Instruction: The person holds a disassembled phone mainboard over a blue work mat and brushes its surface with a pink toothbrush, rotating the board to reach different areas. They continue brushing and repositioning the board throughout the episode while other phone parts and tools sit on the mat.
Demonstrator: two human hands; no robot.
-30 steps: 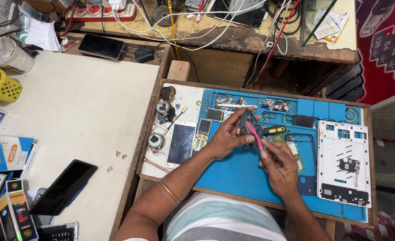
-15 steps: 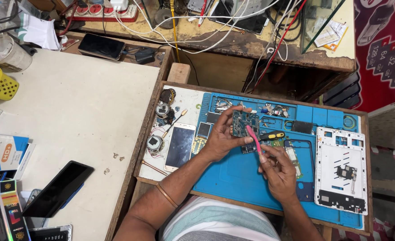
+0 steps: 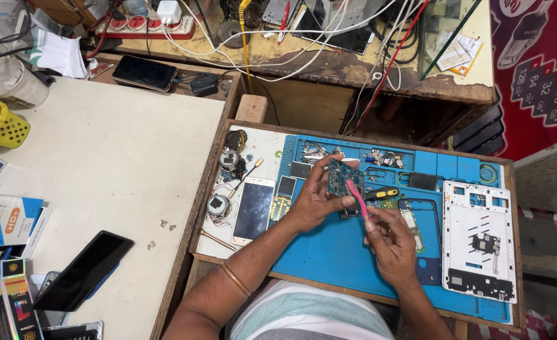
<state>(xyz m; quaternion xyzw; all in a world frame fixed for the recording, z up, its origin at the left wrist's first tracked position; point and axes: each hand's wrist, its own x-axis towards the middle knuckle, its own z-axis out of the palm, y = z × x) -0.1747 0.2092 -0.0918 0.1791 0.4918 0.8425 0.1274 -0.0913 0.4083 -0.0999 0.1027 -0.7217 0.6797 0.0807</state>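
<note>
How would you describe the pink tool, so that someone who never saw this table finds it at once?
Start at the blue work mat on the wooden tray. Above its middle the right hand pinches a thin pink tool, its tip against the blue-green circuit board in the left hand. Unlike the yellow-handled screwdriver beside it, it is pink and flat.

Matt blue rubbery mat point(image 3: 341, 252), glossy glass phone point(image 3: 253, 209), worn rough wooden bench edge point(image 3: 379, 72), pink plastic tool point(image 3: 356, 197).
</note>
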